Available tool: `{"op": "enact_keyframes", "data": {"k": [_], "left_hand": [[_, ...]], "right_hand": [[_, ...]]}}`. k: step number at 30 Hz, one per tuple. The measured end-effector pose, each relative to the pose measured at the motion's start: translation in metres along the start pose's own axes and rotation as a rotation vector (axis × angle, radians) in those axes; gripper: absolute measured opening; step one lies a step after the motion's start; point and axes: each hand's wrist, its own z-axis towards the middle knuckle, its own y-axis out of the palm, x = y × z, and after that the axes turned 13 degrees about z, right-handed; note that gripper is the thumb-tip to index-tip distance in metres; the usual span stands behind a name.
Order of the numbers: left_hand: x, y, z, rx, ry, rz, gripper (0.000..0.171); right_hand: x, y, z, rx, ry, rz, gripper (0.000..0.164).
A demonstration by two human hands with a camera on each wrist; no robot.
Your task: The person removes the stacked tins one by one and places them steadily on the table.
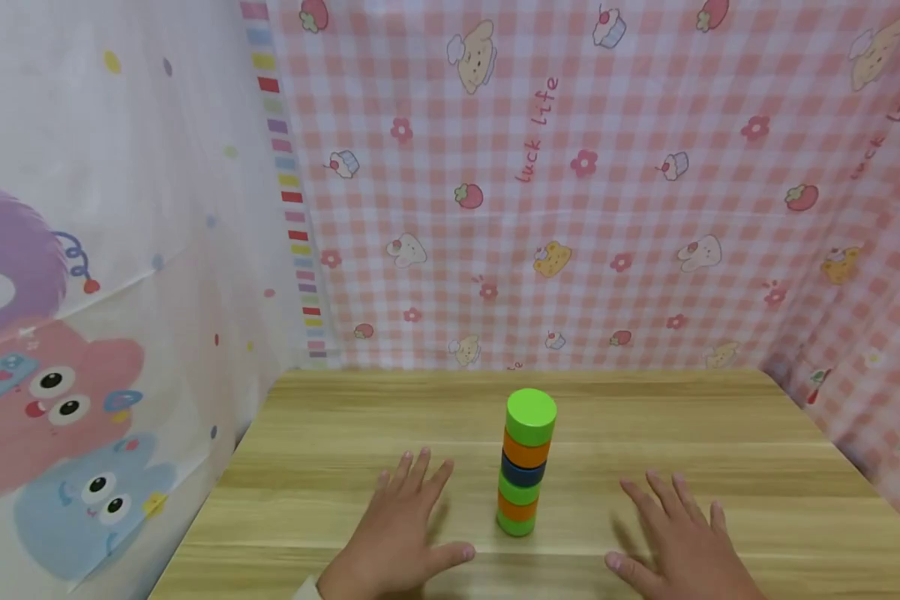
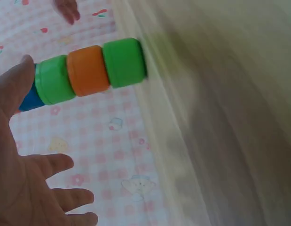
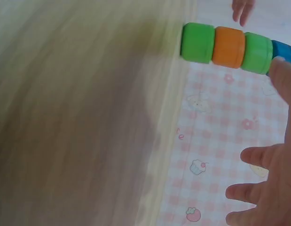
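Note:
A tower of stacked round blocks (image 1: pixel 523 473) stands upright on the wooden table, in green, orange and dark blue bands with a bright green block on top. To its left, my left hand (image 1: pixel 399 529) is held over the tabletop, fingers spread and thumb toward the tower. On the other side my right hand (image 1: pixel 682 542) is spread the same way, a little farther off. Neither hand holds anything. The lower green block (image 2: pixel 124 62) and orange block (image 2: pixel 88 70) show in the left wrist view. In the right wrist view, the blue block (image 3: pixel 282 51) is partly behind the thumb.
The wooden table (image 1: pixel 360 417) reaches back to a pink checked cloth (image 1: pixel 630 208) hanging behind it. A white cloth with cartoon figures (image 1: pixel 217 208) hangs at the left, and more checked cloth (image 1: pixel 870 333) lines the right side.

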Motion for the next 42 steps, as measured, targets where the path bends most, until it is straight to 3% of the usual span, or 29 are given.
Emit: {"op": "enact_keyframes", "data": {"k": [8, 13, 19, 24, 29, 35, 42], "left_hand": [[0.011, -0.006, 0.012, 0.108, -0.042, -0.348, 0.094], [0.024, -0.009, 0.024, 0.173, -0.099, -0.561, 0.082], [0.038, -0.012, 0.037, 0.236, -0.035, -0.737, 0.073], [0.049, -0.017, 0.047, 0.252, 0.020, -0.804, 0.072], [0.058, -0.021, 0.057, 0.232, 0.028, -0.845, 0.073], [0.065, -0.021, 0.064, 0.198, 0.005, -0.846, 0.074], [0.067, -0.022, 0.068, 0.202, 0.008, -0.868, 0.069]], "right_hand": [[-0.021, -0.014, 0.011, 0.084, -0.006, 0.276, 0.064], [-0.041, -0.024, 0.022, 0.122, 0.020, 0.403, 0.059], [-0.065, -0.029, 0.040, 0.154, 0.031, 0.557, 0.055], [-0.087, -0.031, 0.054, 0.133, 0.029, 0.692, 0.057], [-0.104, -0.033, 0.065, 0.121, 0.007, 0.783, 0.060], [-0.114, -0.037, 0.074, 0.128, -0.011, 0.847, 0.059], [-0.122, -0.041, 0.081, 0.134, -0.018, 0.868, 0.058]]}}
